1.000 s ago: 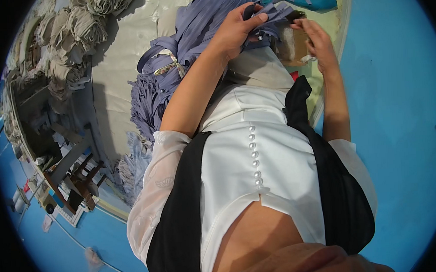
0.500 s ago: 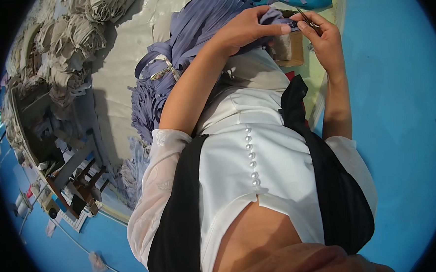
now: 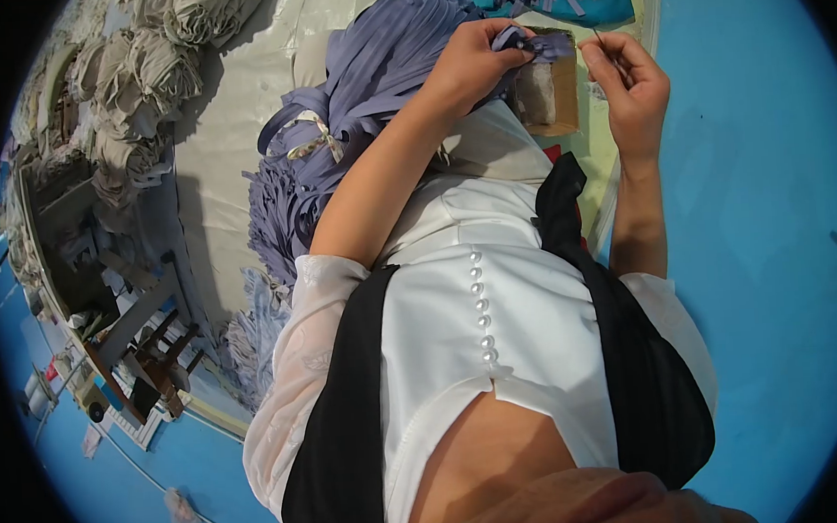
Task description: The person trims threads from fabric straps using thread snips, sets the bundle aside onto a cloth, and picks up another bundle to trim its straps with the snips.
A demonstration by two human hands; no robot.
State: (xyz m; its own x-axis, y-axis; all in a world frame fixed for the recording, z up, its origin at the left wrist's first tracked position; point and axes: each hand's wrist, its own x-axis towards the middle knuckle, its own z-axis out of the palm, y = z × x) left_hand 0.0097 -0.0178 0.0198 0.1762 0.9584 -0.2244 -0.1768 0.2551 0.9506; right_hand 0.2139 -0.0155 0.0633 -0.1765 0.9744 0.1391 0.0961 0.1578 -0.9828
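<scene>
My left hand is closed on the end of a purple-grey fabric strip, which sticks out to the right from between thumb and fingers. Apart from it, at the right, my right hand has its fingers curled round a thin dark pointed tool. Most of that tool is hidden in the fingers, so its exact kind is unclear. A large bundle of purple-grey fabric strips lies under and left of my left forearm, tied with a patterned light ribbon.
An open cardboard box stands just below my hands. A blue-teal bag with more purple strips lies beyond. Beige fabric bundles are piled at the far left, above a wooden stool. Blue floor stretches along the right.
My right hand has moved away from my left, slightly right and down, with the dark tool now mostly hidden. The fabric strip's end stays in my left hand.
</scene>
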